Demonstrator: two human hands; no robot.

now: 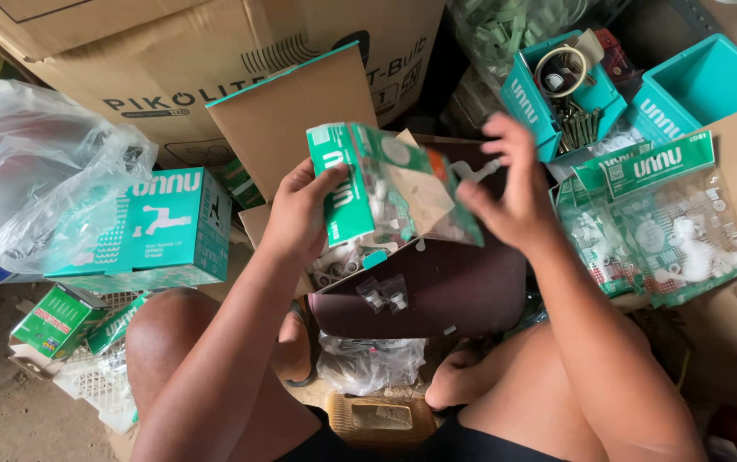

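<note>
Packet [390, 184] of small white fittings sat gripped in my left hand [300, 210], held up over a dark tray [437, 287]. Right hand [514, 192] hovered open at its right edge, fingers spread, blurred. More packets [659, 222] lay right; teal box [159, 227] left; big carton [172, 60] far.

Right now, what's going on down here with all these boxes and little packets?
A person sitting on the floor holds a clear plastic packet with a teal header card, full of small white fittings. The left hand grips its left edge; the right hand is open at its right side, blurred. Below lies a dark maroon tray with two tiny clear bags. More such packets lie stacked to the right, and a teal carton stands to the left.
</note>
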